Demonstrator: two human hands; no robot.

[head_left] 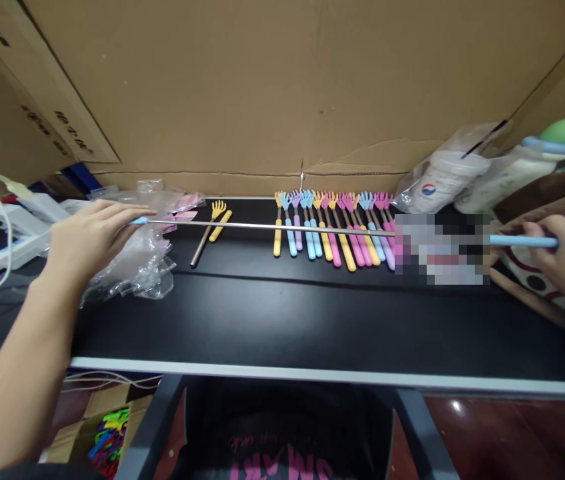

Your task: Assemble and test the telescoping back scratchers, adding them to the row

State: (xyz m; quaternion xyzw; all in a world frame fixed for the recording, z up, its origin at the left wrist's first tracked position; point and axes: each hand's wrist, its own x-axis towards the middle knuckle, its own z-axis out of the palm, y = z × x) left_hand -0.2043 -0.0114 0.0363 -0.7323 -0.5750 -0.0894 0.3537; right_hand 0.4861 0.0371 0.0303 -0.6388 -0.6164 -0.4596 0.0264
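Note:
A back scratcher [262,227] with a blue handle is drawn out long, its thin metal rod lying level across my view. My left hand [89,233] is closed round its blue end at the left. At the right, my right hand [559,257] grips the blue handle. Behind the rod, several short back scratchers [312,230] in yellow, blue, purple and pink lie side by side, claws toward the cardboard. Left of this row lies a yellow-clawed back scratcher [205,240] with a bare metal shaft, beside a loose yellow handle [221,227].
Clear plastic bags [137,267] lie on the black table [262,320] near my left hand, with white devices and cables [17,227] farther left. A bagged cup [442,180] and a bottle [527,167] stand back right. Cardboard [262,87] walls the back.

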